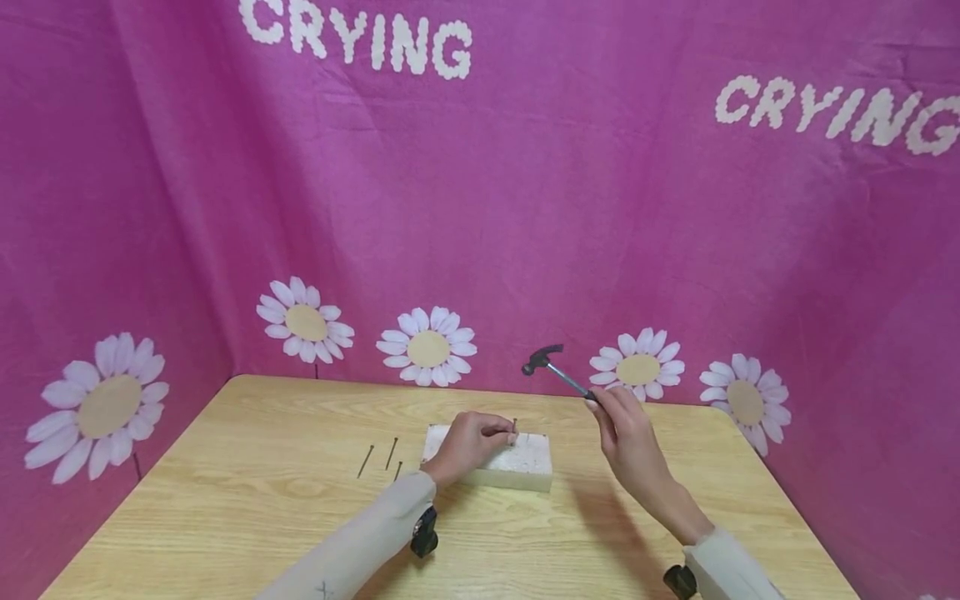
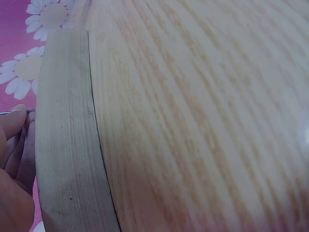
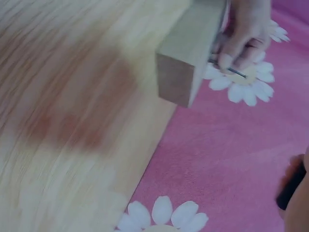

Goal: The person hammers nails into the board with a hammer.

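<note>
A pale wooden block (image 1: pixel 504 478) lies on the table, its side filling much of the left wrist view. My left hand (image 1: pixel 474 442) is over its top and pinches a nail (image 1: pixel 515 424) between thumb and finger. In the right wrist view, the nail (image 3: pixel 237 73) juts out past the fingertips. Whether its point touches the block is hidden. My right hand (image 1: pixel 632 440) grips a claw hammer (image 1: pixel 566 379) by its dark handle, raised to the right of the block. The hammer's head is up and apart from the nail.
Three loose nails (image 1: pixel 365 461) lie on the wooden table (image 1: pixel 285 475), left of the block; my left sleeve partly hides one. Small dark marks show near the block's top corners. A pink curtain (image 1: pixel 525 208) with daisies and white letters hangs behind and beside the table.
</note>
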The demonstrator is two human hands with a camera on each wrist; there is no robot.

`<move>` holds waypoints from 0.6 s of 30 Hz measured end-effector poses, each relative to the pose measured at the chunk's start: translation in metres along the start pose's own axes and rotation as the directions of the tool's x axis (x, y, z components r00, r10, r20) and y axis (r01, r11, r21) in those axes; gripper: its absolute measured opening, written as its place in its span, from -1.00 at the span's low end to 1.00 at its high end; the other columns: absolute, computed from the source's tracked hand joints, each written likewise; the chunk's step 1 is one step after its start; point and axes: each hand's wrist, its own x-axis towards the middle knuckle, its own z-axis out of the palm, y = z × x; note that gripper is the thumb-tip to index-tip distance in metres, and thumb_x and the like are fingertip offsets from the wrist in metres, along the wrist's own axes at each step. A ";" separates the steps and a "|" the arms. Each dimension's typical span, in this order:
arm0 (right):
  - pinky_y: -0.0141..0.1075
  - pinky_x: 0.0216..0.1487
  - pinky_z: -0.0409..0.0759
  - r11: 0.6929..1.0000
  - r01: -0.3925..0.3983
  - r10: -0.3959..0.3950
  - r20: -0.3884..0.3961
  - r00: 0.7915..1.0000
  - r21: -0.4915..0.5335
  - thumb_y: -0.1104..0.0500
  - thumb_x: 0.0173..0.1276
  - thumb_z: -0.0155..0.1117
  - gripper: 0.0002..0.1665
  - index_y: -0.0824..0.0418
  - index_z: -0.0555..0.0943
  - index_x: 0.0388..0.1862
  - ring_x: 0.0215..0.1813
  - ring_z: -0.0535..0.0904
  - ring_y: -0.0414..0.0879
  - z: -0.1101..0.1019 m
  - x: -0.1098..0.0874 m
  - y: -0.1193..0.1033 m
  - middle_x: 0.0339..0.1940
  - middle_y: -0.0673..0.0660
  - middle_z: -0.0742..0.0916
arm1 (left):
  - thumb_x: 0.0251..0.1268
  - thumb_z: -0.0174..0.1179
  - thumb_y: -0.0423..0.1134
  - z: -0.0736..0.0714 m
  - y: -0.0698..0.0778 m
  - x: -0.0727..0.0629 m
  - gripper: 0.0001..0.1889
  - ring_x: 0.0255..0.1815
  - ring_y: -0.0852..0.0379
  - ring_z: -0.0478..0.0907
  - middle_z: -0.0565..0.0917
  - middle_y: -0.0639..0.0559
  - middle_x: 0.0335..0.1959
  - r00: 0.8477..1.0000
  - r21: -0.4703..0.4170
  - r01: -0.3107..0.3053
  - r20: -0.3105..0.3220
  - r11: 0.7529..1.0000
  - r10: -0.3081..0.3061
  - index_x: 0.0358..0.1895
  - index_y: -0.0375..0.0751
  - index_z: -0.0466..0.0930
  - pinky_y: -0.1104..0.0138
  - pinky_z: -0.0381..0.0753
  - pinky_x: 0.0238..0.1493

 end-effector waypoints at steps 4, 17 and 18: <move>-0.29 -0.38 0.48 0.994 0.095 -0.089 0.112 0.990 -0.050 0.52 0.20 0.46 -0.78 0.34 0.67 -0.22 -0.37 0.42 -0.13 0.005 -0.003 -0.002 -0.43 0.04 0.54 | 0.43 0.36 -0.33 0.001 -0.002 -0.001 -0.89 -0.06 0.20 0.77 0.86 0.02 -0.13 1.000 -0.007 -0.002 -0.003 1.000 0.002 -0.13 -0.21 0.86 0.40 0.71 0.02; -0.30 -0.37 0.51 0.994 0.082 -0.074 0.100 0.992 -0.078 0.53 0.18 0.48 -0.75 0.34 0.68 -0.20 -0.35 0.45 -0.12 0.003 -0.007 -0.001 -0.42 0.05 0.57 | 0.45 0.35 -0.30 0.000 -0.001 -0.001 -0.88 -0.05 0.20 0.77 0.86 0.02 -0.12 1.000 -0.009 -0.006 0.004 1.000 0.006 -0.10 -0.20 0.86 0.35 0.72 0.05; -0.30 -0.37 0.48 0.995 0.072 -0.065 0.094 0.993 -0.073 0.53 0.19 0.47 -0.75 0.34 0.68 -0.19 -0.35 0.44 -0.12 0.003 -0.008 -0.001 -0.42 0.05 0.57 | 0.45 0.35 -0.29 -0.001 -0.002 -0.001 -0.87 -0.05 0.20 0.77 0.86 0.03 -0.12 1.000 -0.011 0.000 0.005 1.000 0.000 -0.10 -0.19 0.86 0.35 0.72 0.05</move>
